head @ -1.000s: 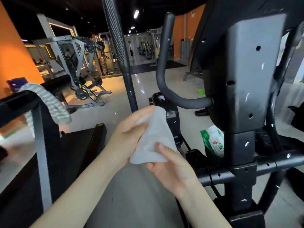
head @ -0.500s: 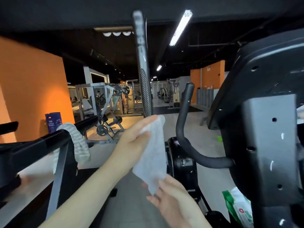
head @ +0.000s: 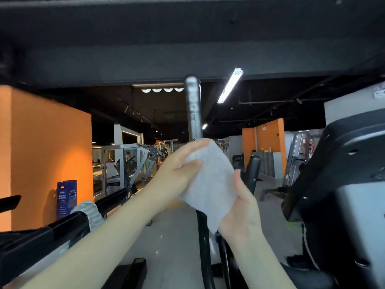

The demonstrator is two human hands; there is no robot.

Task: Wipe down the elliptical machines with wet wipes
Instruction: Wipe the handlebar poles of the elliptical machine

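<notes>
A white wet wipe (head: 210, 180) is spread between both hands in front of the elliptical's tall upright handle bar (head: 193, 109). My left hand (head: 179, 174) pinches the wipe's upper left edge with thumb and fingers. From the lower right my right hand (head: 241, 207) holds the wipe, thumb up along its edge. The bar's middle stretch is hidden behind the wipe; whether the wipe touches it I cannot tell. At the right stands the elliptical's dark console housing (head: 343, 184).
A black rail (head: 52, 234) with a striped grey towel (head: 89, 211) draped over it runs along the lower left. A curved black handle (head: 252, 172) rises behind my right hand. Orange walls, weight machines (head: 133, 163) and glossy floor lie beyond.
The view has tilted upward from the machine's base to the ceiling. Both hands rose with the wipe to the upright bar, and my right hand moved from the wipe's bottom corner up to its right side.
</notes>
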